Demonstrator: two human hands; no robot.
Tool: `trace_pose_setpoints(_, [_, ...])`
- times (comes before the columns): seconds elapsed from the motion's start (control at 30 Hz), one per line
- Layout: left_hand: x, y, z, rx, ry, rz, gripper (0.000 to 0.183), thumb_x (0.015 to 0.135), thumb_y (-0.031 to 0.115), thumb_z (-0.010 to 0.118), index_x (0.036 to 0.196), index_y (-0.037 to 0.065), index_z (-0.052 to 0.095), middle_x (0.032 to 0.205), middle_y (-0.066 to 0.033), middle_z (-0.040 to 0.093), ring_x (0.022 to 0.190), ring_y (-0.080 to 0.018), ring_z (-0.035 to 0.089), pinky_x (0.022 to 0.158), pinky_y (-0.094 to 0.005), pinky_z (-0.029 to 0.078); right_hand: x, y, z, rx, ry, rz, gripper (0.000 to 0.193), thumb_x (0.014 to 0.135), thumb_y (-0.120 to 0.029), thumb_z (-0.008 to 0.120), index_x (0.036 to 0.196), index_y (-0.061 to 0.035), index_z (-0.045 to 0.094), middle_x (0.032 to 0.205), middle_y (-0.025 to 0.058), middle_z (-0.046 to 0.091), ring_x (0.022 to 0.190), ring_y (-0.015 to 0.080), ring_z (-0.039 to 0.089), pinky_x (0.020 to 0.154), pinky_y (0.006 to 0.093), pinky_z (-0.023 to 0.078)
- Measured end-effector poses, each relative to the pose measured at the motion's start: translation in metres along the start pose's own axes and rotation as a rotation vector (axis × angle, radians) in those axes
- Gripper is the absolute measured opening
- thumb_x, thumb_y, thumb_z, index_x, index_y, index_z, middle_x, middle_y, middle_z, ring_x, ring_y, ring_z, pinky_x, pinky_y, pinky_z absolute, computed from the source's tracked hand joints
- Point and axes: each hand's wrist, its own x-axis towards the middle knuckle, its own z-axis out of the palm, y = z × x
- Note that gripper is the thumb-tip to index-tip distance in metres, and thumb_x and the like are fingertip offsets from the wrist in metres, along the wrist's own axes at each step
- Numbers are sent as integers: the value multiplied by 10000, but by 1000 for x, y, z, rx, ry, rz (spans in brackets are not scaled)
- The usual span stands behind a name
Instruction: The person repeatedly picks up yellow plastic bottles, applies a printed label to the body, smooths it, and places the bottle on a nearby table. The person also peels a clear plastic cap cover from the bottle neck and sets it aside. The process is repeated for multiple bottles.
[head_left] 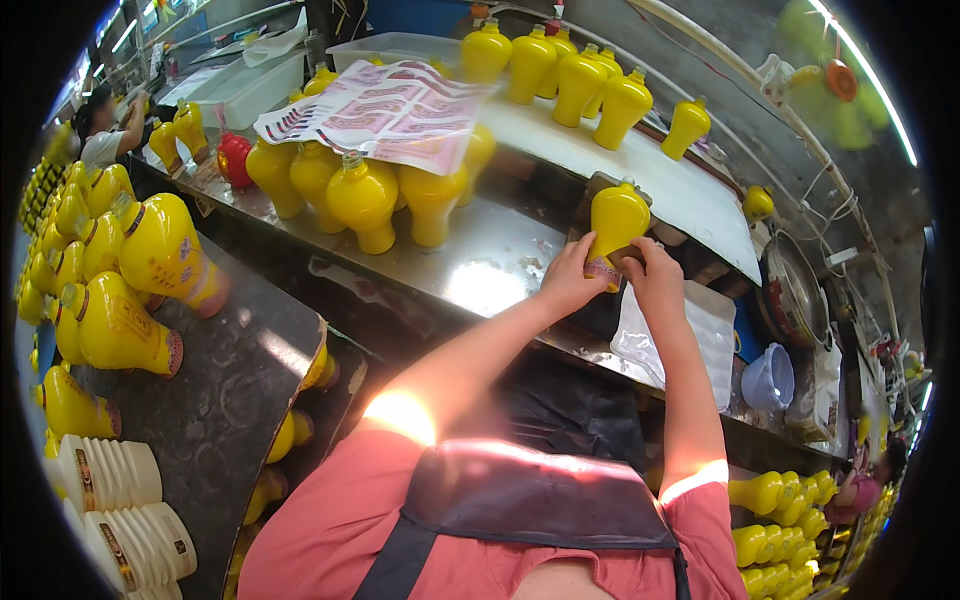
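Observation:
A glossy yellow bottle [617, 216] with a clear neck stands in front of me, a patterned pink-red band round its base. My left hand [573, 277] grips its lower left side, fingers curled against the band. My right hand [655, 277] is closed at its lower right, pinching a small dark brown piece [631, 257] against the bottle near the base. What that piece is I cannot make out. Behind the bottle sits a dark block-like support, mostly hidden. A sheet of printed pink decals [385, 112] lies across the tops of several plain yellow bottles [362, 203] to the left.
More plain yellow bottles [580, 85] stand on a white board [665, 190] at the back. Decorated bottles [170, 250] and cream ridged containers [108, 475] fill the dark table at left. At right are a clear plastic sheet [690, 335] and a lavender basin [768, 378]. Other people work far off.

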Motion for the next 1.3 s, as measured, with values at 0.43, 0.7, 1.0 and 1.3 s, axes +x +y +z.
trace_pose_setpoints(0.43, [-2,8,-1,-10,6,-54,803,792,232,750,1500,39,423,1277,-211,577,1143,-366,608,976,-402,510,3,7,0,-1,-108,-58,274,863,-93,738,1117,-36,655,996,194,714,914,400,695,795,448,559])
trace_pose_setpoints(0.7, [-2,14,-6,-9,7,-80,783,799,197,730,1497,25,420,1314,-229,556,1194,-381,585,1018,-406,494,-4,17,5,54,-217,67,334,875,-118,755,1188,-53,660,1072,185,721,991,372,708,847,425,563])
trace_pose_setpoints(1.0, [-4,17,-8,-79,-92,-209,760,804,124,688,1497,-1,402,1296,-234,577,1082,-356,629,948,-406,524,-23,32,14,240,-21,132,279,906,-99,735,1168,-55,651,1042,180,715,950,371,704,803,403,565])
trace_pose_setpoints(1.3, [2,39,-11,491,-146,121,1079,687,304,933,1588,143,363,1467,-204,441,1225,-365,566,1036,-441,484,-27,40,18,394,30,184,321,890,-54,762,1198,-50,672,987,101,735,876,193,721,790,297,565])
